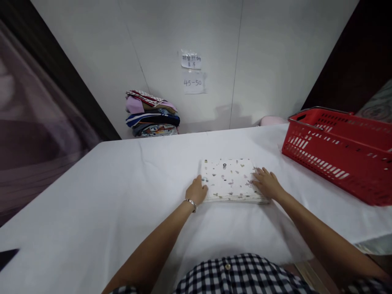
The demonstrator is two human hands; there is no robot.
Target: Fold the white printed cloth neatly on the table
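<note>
A folded white cloth [228, 177] printed with small animal and plant figures lies on the white-covered table [128, 196] in front of me. Several layers show along its near edge. My left hand [196, 191] is closed at the cloth's left edge, its thumb and fingers against the side; the wrist wears a silver bracelet [191, 203]. At the opposite edge rests my right hand [268, 183], fingers stretched out and slightly apart, touching the cloth's right side. The undersides of the fingers are hidden.
A red plastic basket [333, 151] with a metal handle stands at the table's right. Folded fabrics [153, 116] are stacked by the wall at the back left. Two paper notes [193, 83] hang on the wall. Purple sheer fabric [39, 122] hangs at the left.
</note>
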